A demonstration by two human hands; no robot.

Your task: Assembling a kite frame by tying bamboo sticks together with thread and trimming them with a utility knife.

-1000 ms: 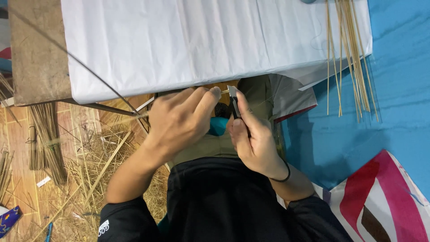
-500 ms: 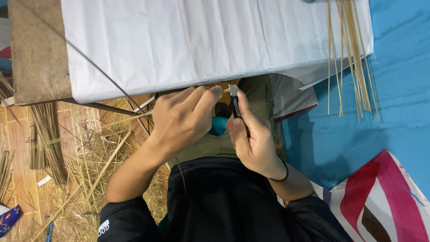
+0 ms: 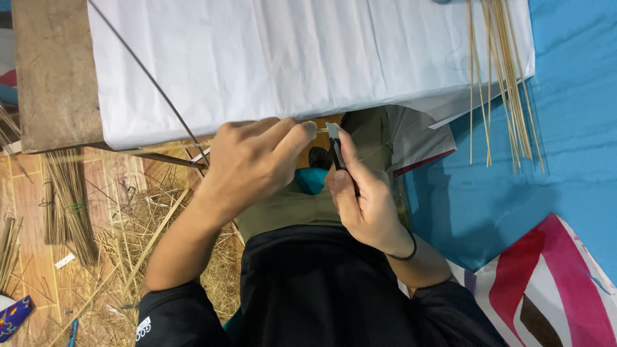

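Over at the far left, bundled stalks (image 3: pixel 67 205) and loose straw (image 3: pixel 135 225) lie on the floor, within reach of the seated person, presumably as raw stock. Next to them stands the desk (image 3: pixel 54 77), its wooden end bare and the rest covered by a white sheet (image 3: pixel 289 58), which gives a clean surface for finished pieces. A long thin strip (image 3: pixel 144 74) runs slanting across the sheet down to the left hand (image 3: pixel 250 164); that hand is curled closed, fingertips pinching the strip's end just in front of the desk edge, so the length rests on the sheet while the tip is worked. Just beside it, the right hand (image 3: pixel 363 196) is closed around a small dark-handled knife (image 3: pixel 335 149), thumb braced along it, blade meeting the strip's tip; it looks like shaving, though the contact point is too small to be sure. Farther right, a fan of pale thin sticks (image 3: pixel 504 83) lies over the sheet's corner and onto the blue cloth (image 3: pixel 565 128), set apart from the work.

Against the frames from a second ago, both hands and the knife sit in the same place; only the strip lies at a slightly different slant.
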